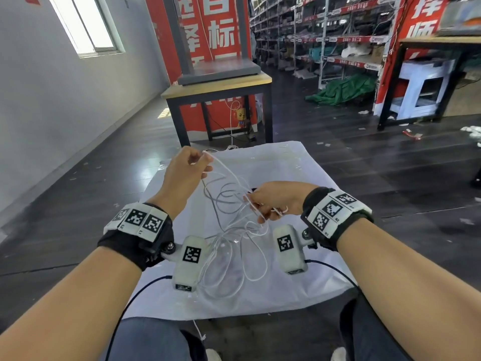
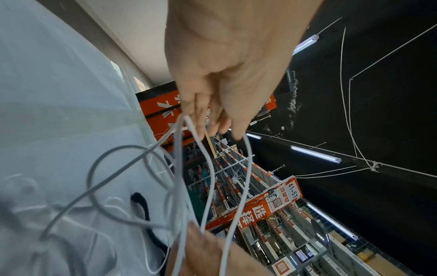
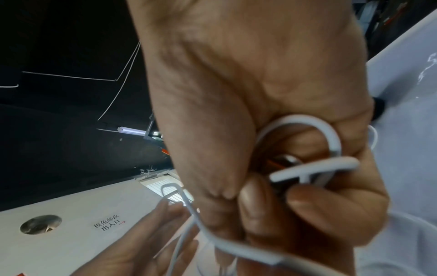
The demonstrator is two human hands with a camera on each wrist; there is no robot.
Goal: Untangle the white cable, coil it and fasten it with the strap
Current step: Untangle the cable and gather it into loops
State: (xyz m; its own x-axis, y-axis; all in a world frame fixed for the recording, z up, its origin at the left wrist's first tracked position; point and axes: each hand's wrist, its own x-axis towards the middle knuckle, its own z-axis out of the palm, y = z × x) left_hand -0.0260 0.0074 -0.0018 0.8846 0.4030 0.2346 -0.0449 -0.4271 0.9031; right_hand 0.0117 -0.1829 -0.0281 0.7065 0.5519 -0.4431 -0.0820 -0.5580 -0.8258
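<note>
The white cable (image 1: 234,230) hangs in tangled loops between my two hands above a white-covered table (image 1: 291,173). My left hand (image 1: 207,161) is raised at the far side and pinches a bend of cable at its fingertips (image 2: 201,128). My right hand (image 1: 260,208) is lower and nearer, with its fingers (image 3: 255,198) curled round several strands and a small loop (image 3: 331,138). The lower loops rest on the sheet. A black strap (image 2: 141,207) lies on the sheet beyond the right hand, mostly hidden in the head view.
A wooden table (image 1: 216,86) with a grey stand on it stands just beyond the covered table. Storage shelves (image 1: 338,40) fill the right background. My knees (image 1: 156,340) sit under the near edge. Dark floor surrounds the table.
</note>
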